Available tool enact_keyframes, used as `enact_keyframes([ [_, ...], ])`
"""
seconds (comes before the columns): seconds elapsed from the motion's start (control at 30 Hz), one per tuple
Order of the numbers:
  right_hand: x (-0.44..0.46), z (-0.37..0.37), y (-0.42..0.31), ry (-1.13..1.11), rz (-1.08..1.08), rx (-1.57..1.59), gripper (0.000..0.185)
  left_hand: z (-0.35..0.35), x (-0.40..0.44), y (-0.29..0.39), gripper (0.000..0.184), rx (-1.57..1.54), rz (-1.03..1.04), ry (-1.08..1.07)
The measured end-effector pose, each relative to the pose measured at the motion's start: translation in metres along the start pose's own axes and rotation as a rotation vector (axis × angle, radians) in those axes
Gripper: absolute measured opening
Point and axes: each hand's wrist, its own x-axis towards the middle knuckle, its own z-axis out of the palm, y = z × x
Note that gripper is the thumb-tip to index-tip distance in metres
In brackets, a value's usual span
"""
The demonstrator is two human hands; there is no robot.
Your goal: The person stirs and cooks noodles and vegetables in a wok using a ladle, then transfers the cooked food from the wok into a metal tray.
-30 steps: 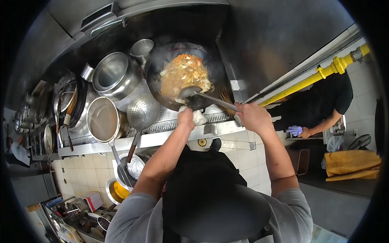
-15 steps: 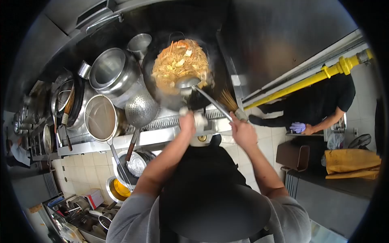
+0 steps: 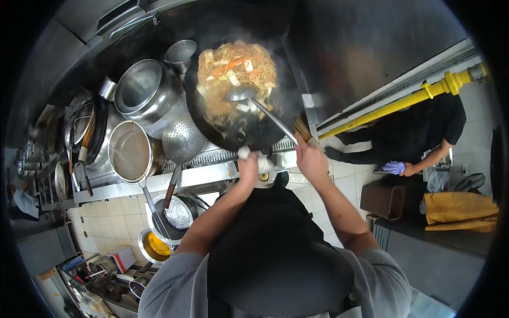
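A dark wok (image 3: 254,137) holds fried noodles (image 3: 222,79) with carrot strips and pale pieces, and steam rises off it. My right hand (image 3: 312,163) is closed round the long handle of a metal ladle (image 3: 241,94), whose bowl rests among the noodles. At the wok's near rim my left hand (image 3: 247,168) is closed on a white cloth (image 3: 263,163). Whatever part of the wok lies under the cloth is hidden. A bamboo brush (image 3: 302,129) stands just beyond my right hand, right of the wok.
Left of the wok are a metal pot (image 3: 139,87), a perforated skimmer (image 3: 183,139) and a mesh strainer (image 3: 129,151). A yellow pipe (image 3: 382,114) runs along the right. Another person (image 3: 424,127) there holds a purple cloth (image 3: 393,167). A bowl of yellow liquid (image 3: 158,245) sits lower left.
The noodles have shifted toward the wok's far left and spread, baring its near side. The ladle and my right hand have moved slightly up and left. My left hand keeps its grip.
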Motion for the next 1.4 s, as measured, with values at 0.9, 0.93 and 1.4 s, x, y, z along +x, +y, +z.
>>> enact_keyframes([
  [0.9,-0.034,0.005,0.005,0.013,0.013,0.145,0.037,-0.028,0.004,-0.021,0.037,0.016,-0.049,-0.058],
  [0.93,-0.037,0.005,0.010,0.005,0.019,0.199,0.038,-0.021,0.005,-0.009,0.035,-0.002,-0.073,-0.039],
  [1.4,0.120,0.062,-0.005,0.087,-0.060,0.422,0.028,0.033,0.114,0.028,0.025,-0.053,-0.202,0.020],
])
